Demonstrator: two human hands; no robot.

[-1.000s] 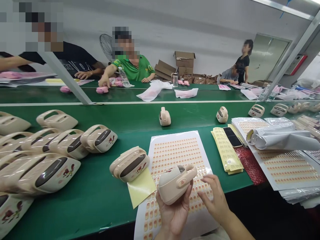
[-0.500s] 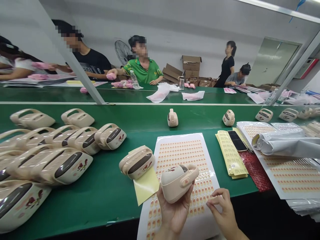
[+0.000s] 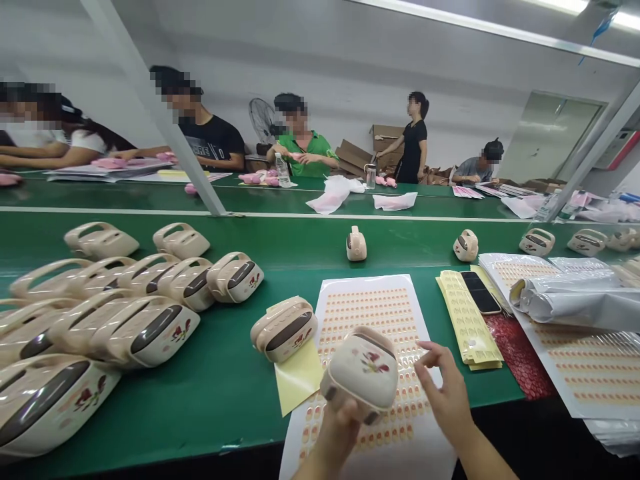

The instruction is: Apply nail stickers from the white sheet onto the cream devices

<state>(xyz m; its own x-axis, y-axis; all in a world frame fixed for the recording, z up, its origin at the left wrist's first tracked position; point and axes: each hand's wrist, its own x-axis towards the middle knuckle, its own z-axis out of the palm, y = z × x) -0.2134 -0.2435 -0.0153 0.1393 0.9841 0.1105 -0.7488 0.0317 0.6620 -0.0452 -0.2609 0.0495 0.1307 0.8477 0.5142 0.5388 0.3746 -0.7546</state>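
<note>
My left hand [image 3: 336,427] grips a cream plastic housing [image 3: 363,373] from below, its white face with a red flower print turned up towards me. To the right of it, my right hand [image 3: 445,393] is raised over the sticker sheet's edge, thumb and forefinger slightly apart, with nothing visible between them. Beneath both hands lies a white sheet [image 3: 367,293] with rows of small oval orange stickers. Another such housing [image 3: 285,330], with a carry handle and dark strip, rests just left of the sheet, by a yellow paper [image 3: 295,380].
Several more cream housings [image 3: 160,333] crowd the green table [image 3: 210,413] on the left. A single housing [image 3: 357,244] stands on the green strip beyond. Yellow label sheets [image 3: 465,320], a phone [image 3: 480,292] and more sticker sheets [image 3: 580,353] lie at right. People sit across.
The housing in my left hand has turned, so its printed face now shows instead of its handle side. My right hand has risen slightly, its fingers parting. The view has shifted a little.
</note>
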